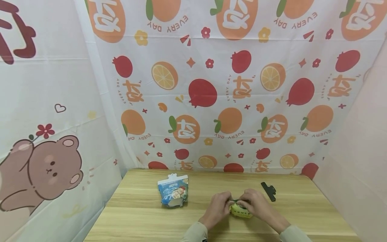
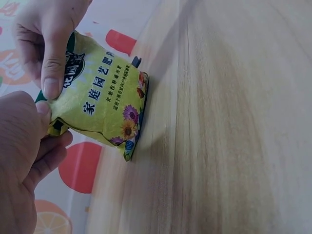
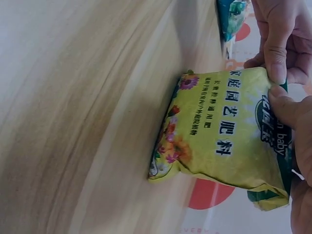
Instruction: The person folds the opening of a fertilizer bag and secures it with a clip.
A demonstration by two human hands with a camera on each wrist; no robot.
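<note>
A yellow fertilizer bag [image 1: 241, 211] with a dark green top band stands on the wooden table, its printed flowers lowest in the left wrist view, where the bag [image 2: 105, 92] looks plump. My left hand [image 1: 216, 209] pinches one side of the top edge between thumb and fingers. The other side of that edge is pinched by my right hand [image 1: 257, 205]. In the right wrist view, both thumbs press on the front of the bag [image 3: 214, 122], close together at its top. Part of the fingers is hidden behind it.
A black bag clip [image 1: 269, 192] lies on the table just right of my right hand. To the left stands a blue bag [image 1: 173, 192] with a white clip [image 1: 173, 179] across its top. Behind the wooden table [image 1: 136, 208] hangs a fruit-print curtain [image 1: 211, 127].
</note>
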